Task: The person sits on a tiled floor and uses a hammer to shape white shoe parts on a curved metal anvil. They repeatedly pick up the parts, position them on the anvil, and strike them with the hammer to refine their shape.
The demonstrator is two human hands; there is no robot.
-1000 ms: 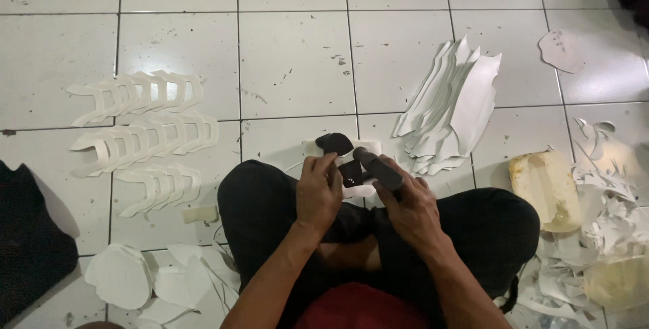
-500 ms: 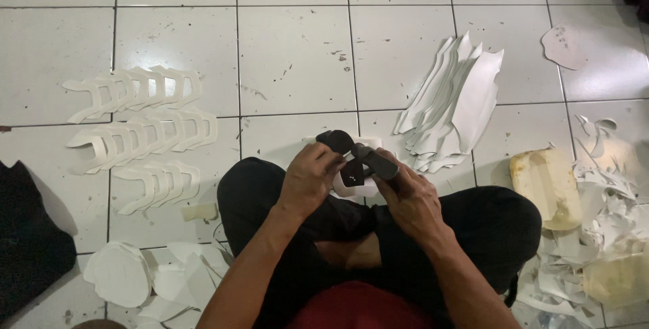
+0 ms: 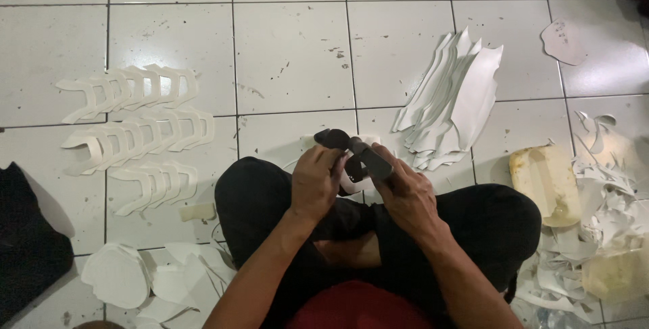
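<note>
Change: both hands are lifting slightly higher over the lap than a second ago.
Left hand [image 3: 316,184]: pinching the black cut piece [image 3: 351,150].
Right hand [image 3: 404,197]: gripping its other end, white piece [image 3: 353,184] dangling beneath.
Risk: the white piece is likely slipping out of line if the pinch loosens.
Beyond right hand: white sheet stack [image 3: 454,103].
Beyond left hand: rows of cut white pieces [image 3: 132,136].

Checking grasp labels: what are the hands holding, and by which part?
Both hands hold black scissors over a white cut piece: right hand on the handle end, left hand at the other end. Exact finger placement unclear.

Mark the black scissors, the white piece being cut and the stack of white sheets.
black scissors [image 3: 358,157], head view, on the handles.
white piece [image 3: 353,184], head view, lower edge.
stack of white sheets [image 3: 456,103], head view, top sheet.
</note>
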